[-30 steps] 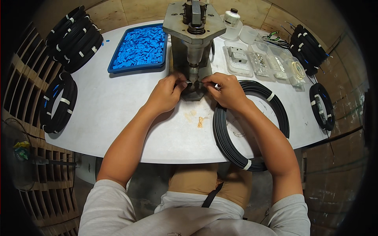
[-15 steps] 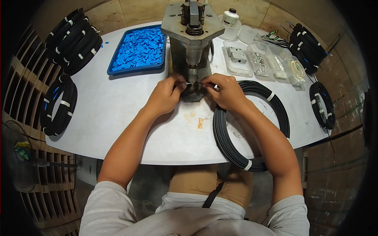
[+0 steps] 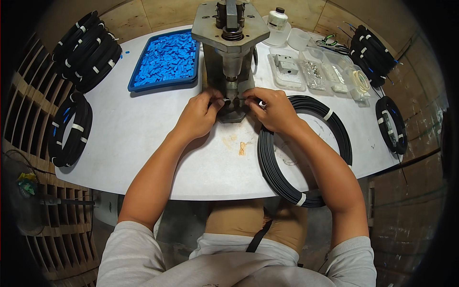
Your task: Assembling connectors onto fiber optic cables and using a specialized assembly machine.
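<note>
Both of my hands are raised to the lower jaw area of a metal bench press (image 3: 232,64), one on each side. My left hand (image 3: 197,115) has thumb and index finger pinched together at the press, on a small item I cannot make out. Opposite it, my right hand (image 3: 273,111) pinches the thin end of a black cable at the tool. Under my right forearm lies a large coil of black cable (image 3: 334,129), bound with white tape bands. The contact point inside the press is partly hidden by the fingers.
A blue tray (image 3: 162,87) full of small blue pieces stands left of the press. Taped black coils (image 3: 71,129) lie at the left, more coils (image 3: 370,55) at the right. Plastic boxes of small parts (image 3: 313,74) and a white bottle (image 3: 277,20) sit at the back right.
The whole view has shifted slightly. Both hands keep their pinch at the press, with hardly any movement.
</note>
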`<state>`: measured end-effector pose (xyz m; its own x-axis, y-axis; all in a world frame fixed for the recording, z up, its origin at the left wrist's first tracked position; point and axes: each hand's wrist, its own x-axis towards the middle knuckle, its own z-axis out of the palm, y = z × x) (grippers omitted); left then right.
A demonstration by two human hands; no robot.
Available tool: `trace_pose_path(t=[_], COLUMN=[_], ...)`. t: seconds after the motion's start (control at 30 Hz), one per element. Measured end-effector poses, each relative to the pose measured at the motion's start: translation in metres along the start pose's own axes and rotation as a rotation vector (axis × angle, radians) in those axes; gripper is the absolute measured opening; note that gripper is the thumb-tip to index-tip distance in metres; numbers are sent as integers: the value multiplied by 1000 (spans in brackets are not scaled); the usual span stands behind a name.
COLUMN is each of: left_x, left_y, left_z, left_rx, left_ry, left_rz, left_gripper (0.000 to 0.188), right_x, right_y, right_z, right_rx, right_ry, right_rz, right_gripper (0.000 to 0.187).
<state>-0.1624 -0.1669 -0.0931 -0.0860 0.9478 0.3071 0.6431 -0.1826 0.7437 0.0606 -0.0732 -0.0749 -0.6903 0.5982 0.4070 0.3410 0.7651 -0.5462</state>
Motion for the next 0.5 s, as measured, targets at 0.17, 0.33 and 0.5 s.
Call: trace_pose_path(t=[0.17,0.33,0.5], left_x=[0,1,0], left_y=[1,5,-1], left_z=[0,-2,1], left_rx=[16,16,-17], left_ry=[3,-16,9], left_rz=[-2,-35,5], left_gripper=[23,22,22], right_x=[-1,-1,-1], right_y=[1,3,3], right_z=[0,0,-1], right_rx=[-9,-2,2], right_ry=[-4,4,0], right_rz=[-15,-36,-41], right_gripper=[19,19,20])
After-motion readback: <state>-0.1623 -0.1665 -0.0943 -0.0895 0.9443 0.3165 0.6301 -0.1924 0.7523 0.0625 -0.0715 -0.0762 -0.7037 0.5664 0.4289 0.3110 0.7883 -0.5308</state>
